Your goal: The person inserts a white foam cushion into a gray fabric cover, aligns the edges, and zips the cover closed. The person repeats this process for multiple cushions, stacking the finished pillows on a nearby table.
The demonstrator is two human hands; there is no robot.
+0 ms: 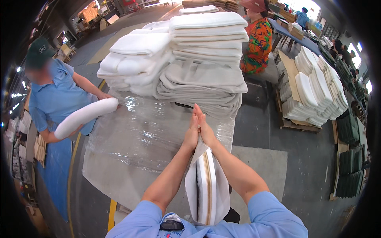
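Observation:
In front of my chest stands a layered cushion pad [213,180], on edge, with white foam outside and a tan strip down its middle. A pale grey fabric cover [224,192] wraps loosely around it, its opening facing up. My left hand [191,133] and my right hand [206,131] are pressed palm to palm at the far, pointed end of the cover, fingers stretched forward. The cover's tip runs in between the palms, where it is hidden. Past my fingertips lies a stack of grey fabric covers [202,81], and a dark flat item [184,105] shows at its edge.
Plastic sheeting covers the table [127,146]. White pads [208,25] are piled high at the back. On the left, a co-worker in a blue shirt [59,89] holds a curved white pad [87,118]. Another person [256,43] sits beyond. A loaded pallet [301,126] stands right.

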